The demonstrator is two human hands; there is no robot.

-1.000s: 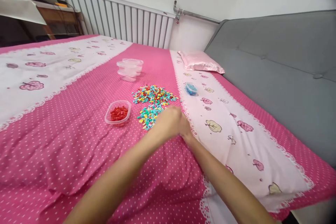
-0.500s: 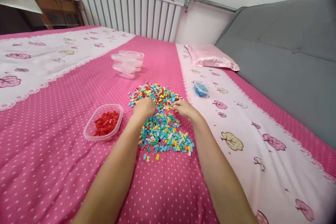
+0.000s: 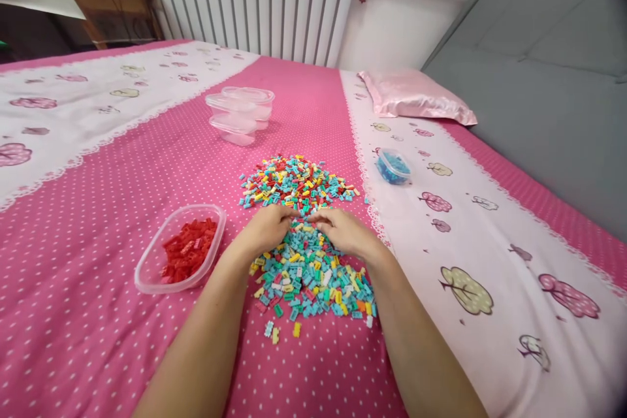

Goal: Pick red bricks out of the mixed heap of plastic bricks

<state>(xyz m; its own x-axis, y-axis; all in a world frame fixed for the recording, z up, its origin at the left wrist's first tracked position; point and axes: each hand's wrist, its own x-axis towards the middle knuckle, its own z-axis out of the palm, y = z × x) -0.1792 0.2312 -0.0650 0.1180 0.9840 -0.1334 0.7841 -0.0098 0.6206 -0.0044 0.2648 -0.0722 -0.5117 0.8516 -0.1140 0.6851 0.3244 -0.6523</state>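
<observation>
A heap of small coloured bricks, red, yellow, teal and blue, lies on the pink dotted bedspread. My left hand and my right hand rest on the heap's middle, fingertips almost meeting, fingers curled down into the pieces. What the fingers pinch, if anything, is hidden. A clear tub of red bricks sits just left of my left forearm. A small clear tub of blue bricks stands to the right, beyond my right hand.
Stacked empty clear tubs stand behind the heap. A pink pillow lies at the back right against a grey padded headboard. A white radiator runs along the far wall, with a wooden desk at the back left.
The view has come closer and tilted down. My hands moved from the heap's far part toward me, and their fingertips came together at its middle.
</observation>
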